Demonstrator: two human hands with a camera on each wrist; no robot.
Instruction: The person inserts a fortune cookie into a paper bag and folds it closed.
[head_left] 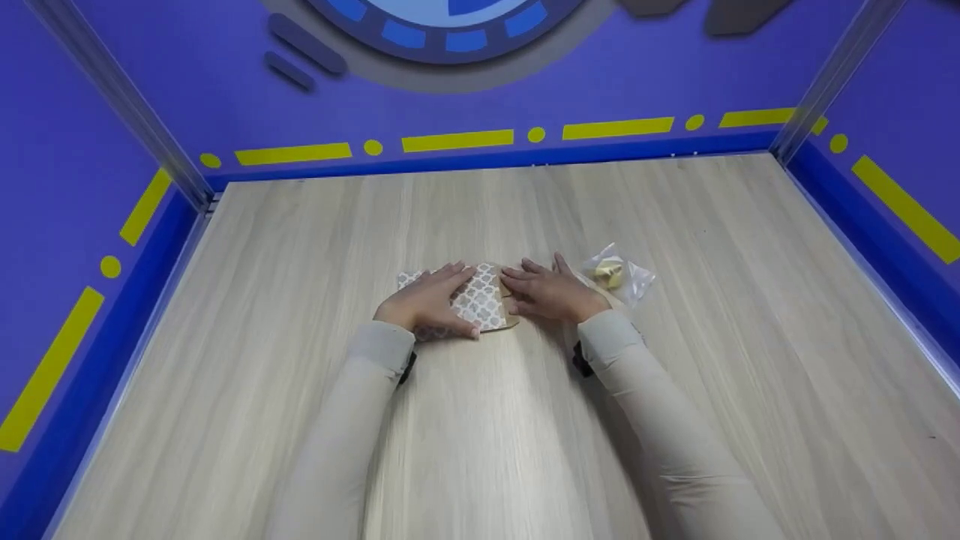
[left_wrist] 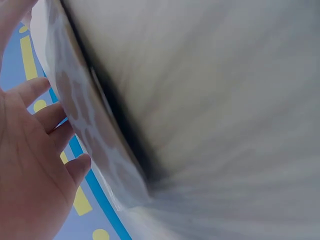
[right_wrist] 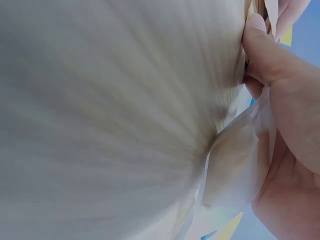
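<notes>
Centrally on a wood-grain table [head_left: 487, 435], we rest our spread left hand [head_left: 433, 300] on a quatrefoil-patterned carton [head_left: 481, 300]; our right hand [head_left: 556, 294], fingers straight, touches its brown flaps [head_left: 510, 321] beside a clear plastic bag [head_left: 639, 282].

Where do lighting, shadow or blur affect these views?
Head view: pale glare on the tabletop between the forearms, shadow along the right sleeve's inner side; left wrist view: streaky, soft tabletop, dark shadow beside the patterned packet; right wrist view: tabletop smeared again, clear bag hazy.
</notes>
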